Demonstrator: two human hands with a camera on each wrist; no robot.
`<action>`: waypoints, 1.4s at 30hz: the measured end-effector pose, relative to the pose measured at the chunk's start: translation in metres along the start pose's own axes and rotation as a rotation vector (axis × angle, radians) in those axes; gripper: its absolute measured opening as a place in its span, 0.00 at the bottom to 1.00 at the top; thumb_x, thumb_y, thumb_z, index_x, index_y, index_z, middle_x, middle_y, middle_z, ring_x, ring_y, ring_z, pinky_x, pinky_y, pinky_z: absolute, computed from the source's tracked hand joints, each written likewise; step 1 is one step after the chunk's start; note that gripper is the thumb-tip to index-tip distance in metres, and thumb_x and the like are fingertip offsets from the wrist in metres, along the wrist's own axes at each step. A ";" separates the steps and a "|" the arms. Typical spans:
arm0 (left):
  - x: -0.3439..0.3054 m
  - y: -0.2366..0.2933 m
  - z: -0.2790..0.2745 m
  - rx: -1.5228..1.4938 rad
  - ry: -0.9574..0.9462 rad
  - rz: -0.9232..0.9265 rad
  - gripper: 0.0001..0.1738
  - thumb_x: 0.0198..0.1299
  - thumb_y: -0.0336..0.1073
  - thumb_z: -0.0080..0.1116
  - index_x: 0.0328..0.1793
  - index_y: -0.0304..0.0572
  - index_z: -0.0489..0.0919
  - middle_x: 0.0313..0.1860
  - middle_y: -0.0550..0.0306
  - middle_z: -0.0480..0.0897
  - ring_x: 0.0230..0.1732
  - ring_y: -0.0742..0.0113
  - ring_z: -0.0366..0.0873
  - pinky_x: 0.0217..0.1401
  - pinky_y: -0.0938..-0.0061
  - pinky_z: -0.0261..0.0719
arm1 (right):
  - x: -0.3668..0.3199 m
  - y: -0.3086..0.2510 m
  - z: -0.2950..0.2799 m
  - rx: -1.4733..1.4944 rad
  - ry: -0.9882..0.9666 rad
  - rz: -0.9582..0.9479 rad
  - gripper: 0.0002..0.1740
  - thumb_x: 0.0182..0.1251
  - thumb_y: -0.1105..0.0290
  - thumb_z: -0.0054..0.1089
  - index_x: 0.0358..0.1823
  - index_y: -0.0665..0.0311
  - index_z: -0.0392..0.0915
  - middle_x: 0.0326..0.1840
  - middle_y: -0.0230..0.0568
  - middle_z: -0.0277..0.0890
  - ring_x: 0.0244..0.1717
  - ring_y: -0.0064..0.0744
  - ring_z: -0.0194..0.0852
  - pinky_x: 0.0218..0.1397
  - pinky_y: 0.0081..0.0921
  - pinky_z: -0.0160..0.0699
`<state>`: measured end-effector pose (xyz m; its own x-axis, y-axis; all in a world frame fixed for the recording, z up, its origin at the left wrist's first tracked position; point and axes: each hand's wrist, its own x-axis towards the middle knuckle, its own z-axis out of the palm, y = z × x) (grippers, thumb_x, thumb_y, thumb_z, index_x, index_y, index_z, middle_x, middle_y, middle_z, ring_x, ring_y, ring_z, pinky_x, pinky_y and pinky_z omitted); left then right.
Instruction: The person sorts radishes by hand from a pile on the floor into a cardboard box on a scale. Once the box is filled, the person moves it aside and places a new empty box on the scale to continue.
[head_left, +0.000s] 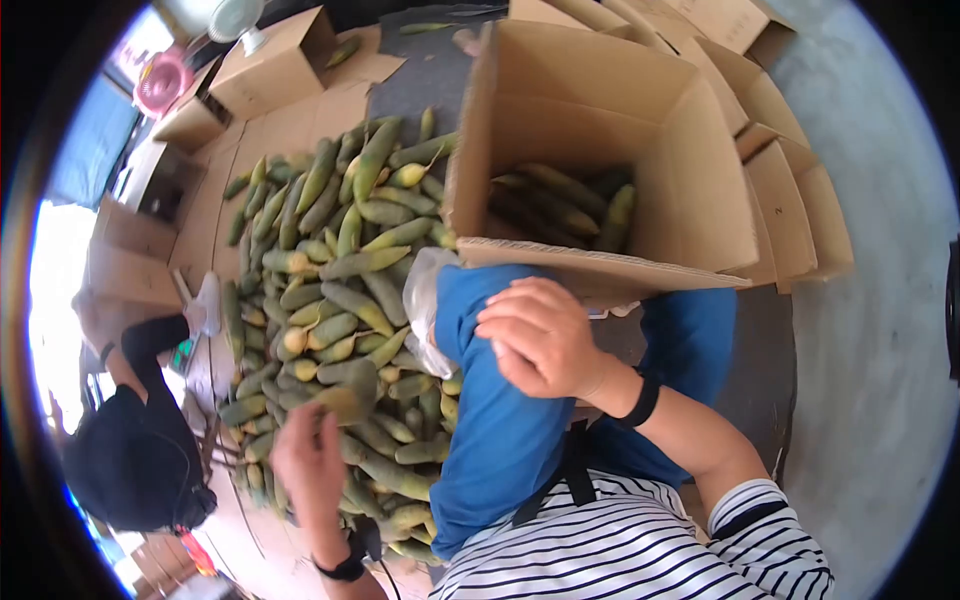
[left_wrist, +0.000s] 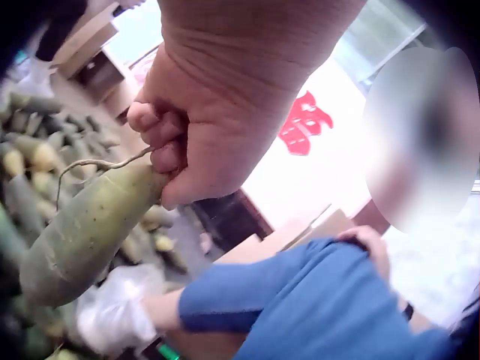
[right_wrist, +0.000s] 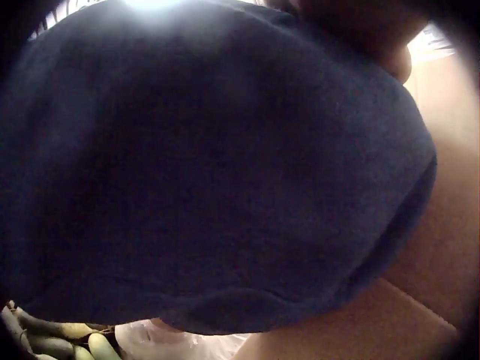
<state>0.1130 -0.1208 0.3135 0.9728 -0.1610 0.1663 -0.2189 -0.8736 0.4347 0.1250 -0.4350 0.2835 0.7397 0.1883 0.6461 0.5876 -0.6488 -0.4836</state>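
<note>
In the left wrist view, my left hand [left_wrist: 225, 112] grips a green radish [left_wrist: 90, 232] by its narrow end, fingers curled tightly there. A thin, crooked root trails from that end, and the thick end points away. The head view has this hand [head_left: 310, 465] and the radish above a big pile of green radishes [head_left: 340, 300]. My right hand [head_left: 545, 335] rests on the knee of my blue trousers [head_left: 500, 440], holding nothing. The trouser cloth [right_wrist: 217, 172] fills most of the right wrist view. Beyond the knee stands an open cardboard box [head_left: 610, 70] with several radishes [head_left: 570, 205] at its bottom.
More cardboard boxes [head_left: 790, 210] line the right side, and another box [head_left: 270, 70] stands at the back left. A person in a black cap [head_left: 130, 470] sits across the pile. Clear plastic [head_left: 425, 300] wraps my lower leg. Fans [head_left: 163, 82] stand at the far left.
</note>
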 end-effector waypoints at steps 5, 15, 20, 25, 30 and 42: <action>0.058 0.065 -0.050 -0.298 0.499 0.253 0.10 0.63 0.24 0.57 0.49 0.28 0.76 0.43 0.56 0.77 0.33 0.76 0.70 0.33 0.84 0.68 | -0.004 0.002 -0.002 0.072 0.029 0.000 0.08 0.50 0.71 0.60 0.33 0.63 0.79 0.38 0.37 0.77 0.44 0.39 0.76 0.56 0.39 0.74; 0.149 0.153 0.025 -0.205 0.266 0.344 0.28 0.57 0.26 0.60 0.66 0.39 0.71 0.59 0.47 0.74 0.44 0.59 0.78 0.47 0.68 0.77 | -0.011 0.007 -0.003 0.130 0.019 0.017 0.10 0.52 0.70 0.60 0.37 0.61 0.78 0.44 0.37 0.78 0.48 0.37 0.76 0.60 0.38 0.72; 0.087 0.155 0.035 -0.264 0.035 0.393 0.28 0.55 0.27 0.60 0.64 0.36 0.71 0.61 0.43 0.73 0.50 0.55 0.78 0.52 0.65 0.76 | -0.002 0.000 0.009 0.176 0.068 -0.015 0.09 0.53 0.70 0.60 0.36 0.62 0.77 0.42 0.37 0.77 0.50 0.39 0.75 0.61 0.39 0.70; 0.046 0.150 0.055 -0.100 -0.159 0.505 0.34 0.53 0.47 0.61 0.62 0.33 0.72 0.66 0.38 0.69 0.69 0.39 0.61 0.72 0.47 0.54 | 0.006 -0.015 0.024 0.280 -0.030 -0.086 0.17 0.56 0.61 0.54 0.41 0.65 0.77 0.48 0.42 0.75 0.55 0.43 0.70 0.70 0.48 0.56; 0.036 0.138 0.057 0.091 -0.094 0.630 0.33 0.57 0.53 0.52 0.61 0.34 0.74 0.65 0.41 0.70 0.69 0.41 0.63 0.73 0.47 0.50 | -0.005 -0.041 0.037 0.133 0.080 -0.036 0.19 0.56 0.60 0.52 0.44 0.64 0.78 0.51 0.46 0.74 0.57 0.46 0.68 0.66 0.46 0.60; 0.000 0.122 0.065 0.048 -0.062 0.857 0.30 0.51 0.51 0.56 0.55 0.37 0.78 0.59 0.47 0.78 0.65 0.49 0.70 0.75 0.49 0.47 | -0.045 -0.081 0.059 0.140 0.126 0.036 0.21 0.56 0.60 0.52 0.48 0.62 0.77 0.53 0.47 0.73 0.61 0.48 0.65 0.67 0.47 0.58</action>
<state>0.0914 -0.2569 0.3092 0.4761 -0.7975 0.3706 -0.8776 -0.4575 0.1429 0.0633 -0.3470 0.2584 0.7191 0.0671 0.6916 0.6078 -0.5432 -0.5793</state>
